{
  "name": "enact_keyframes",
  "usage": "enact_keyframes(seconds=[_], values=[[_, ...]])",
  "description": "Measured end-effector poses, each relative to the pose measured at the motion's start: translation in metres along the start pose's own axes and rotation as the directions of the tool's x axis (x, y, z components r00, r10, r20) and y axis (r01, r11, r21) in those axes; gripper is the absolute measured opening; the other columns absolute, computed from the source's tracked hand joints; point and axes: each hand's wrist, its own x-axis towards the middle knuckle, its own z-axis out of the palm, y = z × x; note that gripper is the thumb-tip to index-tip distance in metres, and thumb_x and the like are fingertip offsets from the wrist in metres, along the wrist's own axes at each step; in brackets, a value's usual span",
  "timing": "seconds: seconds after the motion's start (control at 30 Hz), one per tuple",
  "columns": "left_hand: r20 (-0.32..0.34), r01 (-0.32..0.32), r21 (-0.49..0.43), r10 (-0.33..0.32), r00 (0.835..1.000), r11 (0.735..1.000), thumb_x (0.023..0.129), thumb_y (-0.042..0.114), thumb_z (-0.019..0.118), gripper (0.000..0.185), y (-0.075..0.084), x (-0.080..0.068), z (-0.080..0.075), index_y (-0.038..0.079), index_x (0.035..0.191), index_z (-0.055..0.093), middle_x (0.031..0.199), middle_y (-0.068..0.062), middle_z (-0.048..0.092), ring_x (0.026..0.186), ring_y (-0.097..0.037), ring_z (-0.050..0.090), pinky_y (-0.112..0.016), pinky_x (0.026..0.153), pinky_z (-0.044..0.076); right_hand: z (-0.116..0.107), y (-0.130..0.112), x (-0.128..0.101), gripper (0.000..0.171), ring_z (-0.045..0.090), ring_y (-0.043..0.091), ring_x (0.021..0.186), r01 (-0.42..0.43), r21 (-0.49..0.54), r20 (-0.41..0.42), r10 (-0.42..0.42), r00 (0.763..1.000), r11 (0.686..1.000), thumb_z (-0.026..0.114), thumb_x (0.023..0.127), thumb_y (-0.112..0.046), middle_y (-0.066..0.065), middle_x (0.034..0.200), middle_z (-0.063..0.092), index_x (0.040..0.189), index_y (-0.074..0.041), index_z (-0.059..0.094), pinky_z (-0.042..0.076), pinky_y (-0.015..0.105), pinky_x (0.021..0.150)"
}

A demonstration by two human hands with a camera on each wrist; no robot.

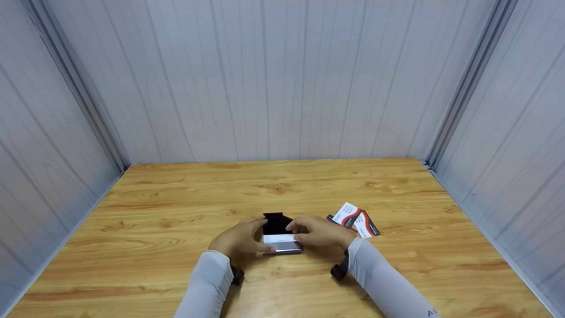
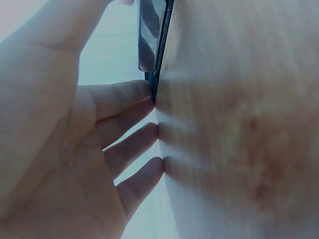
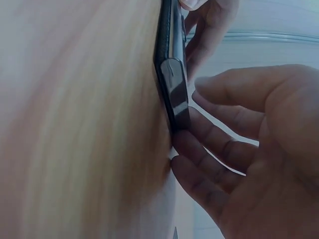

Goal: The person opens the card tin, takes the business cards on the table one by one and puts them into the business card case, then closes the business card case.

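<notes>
Both hands are working on a small card case point(image 1: 279, 236) lying near the front middle of the desk point(image 1: 176, 212), its black lid point(image 1: 276, 223) standing open above a silvery body. The left hand point(image 1: 240, 238) is bracing the case's left edge, fingers point(image 2: 127, 99) nearly straight with tips touching the desk and the case side, thumb lying along the top. The right hand point(image 1: 318, 230) is curling round the right edge, its fingers point(image 3: 209, 144) tucking beneath the case and thumb hovering over it; whether the thumb is actually pressing down, I cannot tell. A few cards point(image 1: 355, 221) are lying just right of the right hand, apart from the case.

The likely risk here: the smooth metal case could be slipping on the desk if one hand pushes harder than the other, or the lid could be snapping shut on a fingertip. A wide wrist swing could also be scattering the cards.
</notes>
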Motion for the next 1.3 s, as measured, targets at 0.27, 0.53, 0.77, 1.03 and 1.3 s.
enact_keyframes(seconds=[0.27, 0.53, 0.77, 1.03, 1.3], values=[[0.009, -0.019, -0.003, 0.019, 1.0, 1.0, 0.083, 0.052, 0.08, 0.097, -0.001, 0.001, -0.001, 0.006, 0.156, 0.036, 0.16, -0.015, 0.031, 0.147, -0.035, 0.025, -0.053, 0.116, 0.028, -0.01, 0.002, -0.005, 0.03, 0.061, 0.021, 0.108, -0.022, 0.053, -0.028, 0.023, 0.999, 0.998, 0.059, 0.102, -0.015, 0.006, 0.115, 0.066, 0.13, -0.005, 0.062, 0.049, 0.044, 0.095], [0.011, -0.017, 0.011, 0.017, 1.0, 1.0, 0.082, 0.054, 0.079, 0.097, -0.002, 0.002, -0.001, 0.008, 0.156, 0.036, 0.16, -0.014, 0.031, 0.147, -0.035, 0.024, -0.054, 0.116, 0.027, -0.032, 0.008, -0.013, 0.035, 0.06, 0.029, 0.113, -0.047, 0.037, -0.081, 0.05, 0.995, 0.998, 0.058, 0.102, -0.015, 0.016, 0.121, 0.064, 0.135, -0.002, 0.059, 0.049, 0.048, 0.096], [0.011, -0.004, -0.024, 0.005, 1.0, 1.0, 0.082, 0.054, 0.079, 0.097, -0.002, -0.002, 0.001, 0.009, 0.157, 0.035, 0.161, -0.012, 0.03, 0.148, -0.034, 0.024, -0.053, 0.115, 0.028, -0.051, 0.017, -0.026, 0.038, 0.059, 0.03, 0.115, -0.078, 0.08, -0.115, 0.087, 0.99, 0.994, 0.056, 0.105, -0.02, 0.02, 0.125, 0.062, 0.138, -0.001, 0.055, 0.048, 0.051, 0.099], [0.008, 0.014, -0.043, -0.014, 1.0, 0.999, 0.082, 0.055, 0.079, 0.097, -0.002, -0.004, 0.001, 0.012, 0.157, 0.035, 0.162, -0.009, 0.028, 0.149, -0.032, 0.022, -0.053, 0.115, 0.029, -0.063, 0.023, -0.034, 0.039, 0.058, 0.03, 0.116, -0.137, 0.079, -0.148, 0.148, 0.978, 0.987, 0.057, 0.105, -0.025, 0.018, 0.13, 0.06, 0.142, -0.011, 0.055, 0.052, 0.048, 0.092], [0.007, 0.008, -0.034, -0.008, 1.0, 0.999, 0.081, 0.056, 0.079, 0.098, -0.002, -0.003, 0.001, 0.011, 0.157, 0.035, 0.161, -0.01, 0.029, 0.149, -0.033, 0.023, -0.053, 0.115, 0.028, -0.071, 0.042, -0.043, 0.05, 0.055, 0.037, 0.12, -0.234, 0.046, -0.21, 0.238, 0.948, 0.971, 0.064, 0.1, -0.03, 0.021, 0.132, 0.058, 0.141, -0.003, 0.054, 0.051, 0.051, 0.093]])
